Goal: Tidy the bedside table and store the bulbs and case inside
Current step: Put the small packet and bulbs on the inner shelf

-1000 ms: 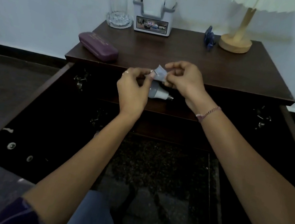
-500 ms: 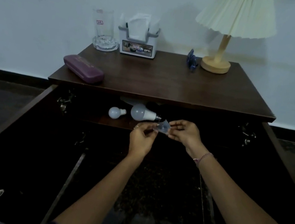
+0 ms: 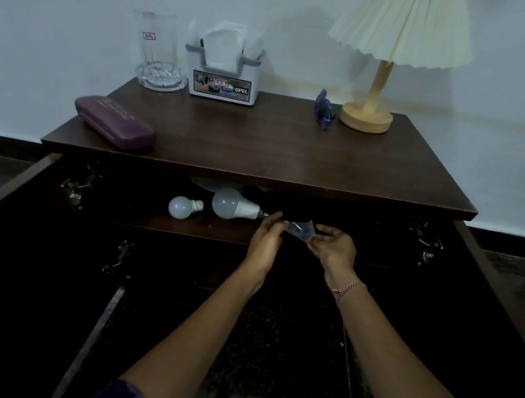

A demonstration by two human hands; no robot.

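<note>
Dark wood forms the bedside table (image 3: 295,159), seen from the head camera with both doors swung open toward the viewer.

Step in hand: storage inside the cabinet.
- The large bulb (image 3: 230,204) and small bulb (image 3: 180,207) lie on their sides on the inner shelf (image 3: 207,229), near its front edge, left of centre.
- The left hand (image 3: 266,241) and right hand (image 3: 332,250) each pinch, with curled fingertips, a small clear piece (image 3: 301,230) held between them just above the shelf's front edge. What it is cannot be told.
- The purple case (image 3: 114,122) lies at the top's front left corner, not yet stored.

Next move, as judged: set the clear piece down or aside, then free one hand and lift the case down to the shelf.

Clearances: the shelf right of the large bulb is too dark to read. The top's overhang sits low above the shelf opening; enter level. The left door (image 3: 6,225) and right door (image 3: 499,290) flank both arms.
</note>
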